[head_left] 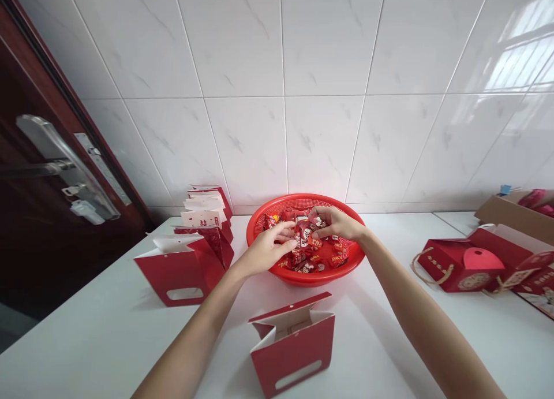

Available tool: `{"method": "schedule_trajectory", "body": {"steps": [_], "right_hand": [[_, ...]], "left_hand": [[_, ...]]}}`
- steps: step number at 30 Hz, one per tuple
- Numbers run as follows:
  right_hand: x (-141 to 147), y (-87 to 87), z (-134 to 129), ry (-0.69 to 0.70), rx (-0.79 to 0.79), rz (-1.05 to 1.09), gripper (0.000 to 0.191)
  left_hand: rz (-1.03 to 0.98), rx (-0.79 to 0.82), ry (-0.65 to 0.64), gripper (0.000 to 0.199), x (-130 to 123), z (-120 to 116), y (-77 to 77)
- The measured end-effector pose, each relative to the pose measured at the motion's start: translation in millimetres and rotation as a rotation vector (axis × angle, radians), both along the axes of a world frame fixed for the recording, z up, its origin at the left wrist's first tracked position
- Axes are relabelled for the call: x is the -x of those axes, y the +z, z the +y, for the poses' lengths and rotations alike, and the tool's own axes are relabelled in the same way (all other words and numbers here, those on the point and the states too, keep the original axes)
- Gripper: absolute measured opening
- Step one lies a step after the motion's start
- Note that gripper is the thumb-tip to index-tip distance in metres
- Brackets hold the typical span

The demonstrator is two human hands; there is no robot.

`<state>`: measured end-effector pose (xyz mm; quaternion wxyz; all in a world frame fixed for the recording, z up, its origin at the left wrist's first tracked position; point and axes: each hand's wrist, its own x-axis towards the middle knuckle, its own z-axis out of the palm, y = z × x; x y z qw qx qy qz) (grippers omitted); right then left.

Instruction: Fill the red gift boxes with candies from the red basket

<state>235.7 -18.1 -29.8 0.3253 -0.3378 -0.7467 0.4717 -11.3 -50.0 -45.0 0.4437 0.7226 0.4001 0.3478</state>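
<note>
Between both hands [302, 231], above the red basket [311, 279], wrapped candy [304, 232] at fingertips, each grip's closure unclear.

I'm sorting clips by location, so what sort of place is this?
Probably a room in a home or small workplace: a dark red wooden door with a metal handle, glossy white marbled wall tiles, and a white tabletop against them.

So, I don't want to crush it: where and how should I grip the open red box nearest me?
Probably low on both sides of the red box, from left and right: it stands upright, its top gapes and the front has a window.
</note>
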Motion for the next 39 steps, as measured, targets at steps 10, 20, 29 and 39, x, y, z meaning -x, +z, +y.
{"method": "schedule_trajectory", "body": {"steps": [10,20,29,39], "right_hand": [[19,9.2,-12,0.027,-0.136,-0.084,0.023],[-2,16.1,-19,-0.198,-0.054,-0.027,0.038],[36,13.6,-36,-0.148,-0.31,-0.375,0.021],[32,16.4,-39,-0.099,-0.207,0.072,0.017]], "left_hand": [[0.015,-0.034,0.028,0.04,-1,0,2.1],[0.077,-0.11,0.137,0.037,-5,-3,-3.2],[-0.082,-0.043,0.04,0.04,-3,-6,3.3],[-0.362,0.047,0.085,0.039,-1,-9,4.9]]}}
